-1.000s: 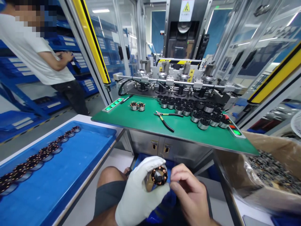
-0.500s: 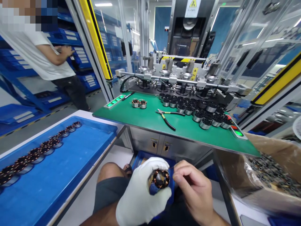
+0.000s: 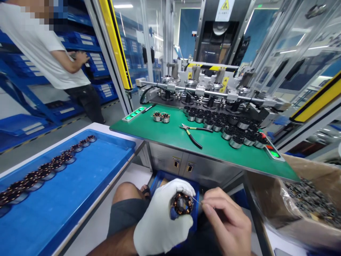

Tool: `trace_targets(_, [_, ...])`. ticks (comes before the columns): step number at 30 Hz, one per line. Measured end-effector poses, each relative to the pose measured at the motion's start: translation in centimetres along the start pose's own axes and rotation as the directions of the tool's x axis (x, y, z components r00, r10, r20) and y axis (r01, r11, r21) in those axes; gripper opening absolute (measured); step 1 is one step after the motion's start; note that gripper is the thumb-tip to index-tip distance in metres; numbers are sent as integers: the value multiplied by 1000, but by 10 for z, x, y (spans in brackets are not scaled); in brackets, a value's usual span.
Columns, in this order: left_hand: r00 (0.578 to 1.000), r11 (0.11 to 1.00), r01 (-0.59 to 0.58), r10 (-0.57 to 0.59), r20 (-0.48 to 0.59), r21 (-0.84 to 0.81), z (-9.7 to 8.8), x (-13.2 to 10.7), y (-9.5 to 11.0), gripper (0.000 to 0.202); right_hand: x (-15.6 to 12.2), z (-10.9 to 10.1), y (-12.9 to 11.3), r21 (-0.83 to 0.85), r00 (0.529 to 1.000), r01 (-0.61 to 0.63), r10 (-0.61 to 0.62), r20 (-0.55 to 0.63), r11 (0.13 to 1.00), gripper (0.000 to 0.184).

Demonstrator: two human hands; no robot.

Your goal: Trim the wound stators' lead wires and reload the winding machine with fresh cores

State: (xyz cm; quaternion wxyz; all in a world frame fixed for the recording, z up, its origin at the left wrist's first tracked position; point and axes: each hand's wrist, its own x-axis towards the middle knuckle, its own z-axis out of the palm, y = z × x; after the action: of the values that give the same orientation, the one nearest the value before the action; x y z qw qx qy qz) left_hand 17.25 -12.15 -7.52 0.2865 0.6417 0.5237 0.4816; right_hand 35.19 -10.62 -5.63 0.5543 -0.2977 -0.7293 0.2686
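Note:
Above my lap, my left hand [image 3: 166,217], in a white glove, is wrapped round a motor stator [image 3: 183,203] with copper windings, its round opening facing me. To its right, my bare right hand [image 3: 226,220] pinches the end of a thin wire [image 3: 197,201] that runs from the stator's edge. On the green worktop [image 3: 149,133] ahead lie two wound stators [image 3: 161,117] and a pair of cutting pliers [image 3: 194,133] with black and yellow handles, its jaws apart. Several black-topped stators without visible copper [image 3: 236,142] stand grouped on the right.
A blue tray [image 3: 106,153] at the left holds a row of wound stators [image 3: 45,170]. Behind the worktop stands a machine with several spindles [image 3: 190,83]. An open carton [image 3: 317,224] of dark parts is at the right. A co-worker [image 3: 48,49] stands by shelves.
My right hand has moved right and slightly down, away from the stator, and more of the wire shows between the hands. My left hand keeps its hold. The whole view has shifted slightly.

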Motion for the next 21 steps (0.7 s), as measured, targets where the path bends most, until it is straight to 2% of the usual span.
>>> trace_targets(4, [1000, 1000, -4, 4, 7, -12, 5, 0, 6, 23, -8, 3, -3, 26, 987, 163, -163, -18, 986, 26])
trace_targets(7, [1000, 1000, -15, 15, 16, -13, 4, -2, 9, 16, -4, -5, 1, 60, 986, 163, -165, 30, 985, 22])
trace_targets(9, [999, 999, -30, 30, 34, -15, -3, -1, 8, 12, 5, -14, 7, 85, 988, 101, -110, 111, 991, 29])
trace_targets(11, [997, 999, -49, 50, 65, -19, -12, 2, 7, 11, 17, -22, 10, 125, 967, 48, -77, 243, 991, 43])
trace_targets(13, [993, 998, -66, 68, 98, -22, -18, 7, 6, 15, 29, -27, 11, 173, 921, 45, -108, 374, 984, 36])
trace_targets(15, [988, 996, -80, 84, 128, -37, -18, 12, 7, 18, 38, -28, 7, 210, 887, 86, -170, 429, 974, 19])
trace_targets(18, [982, 992, -86, 99, 163, -88, -10, 18, 12, 24, 40, -25, -2, 159, 887, 180, -230, 401, 971, 10])
trace_targets(21, [976, 991, -83, 102, 190, -109, -3, 18, 20, 29, 26, -21, -8, -26, 915, 324, -306, 262, 946, 25])
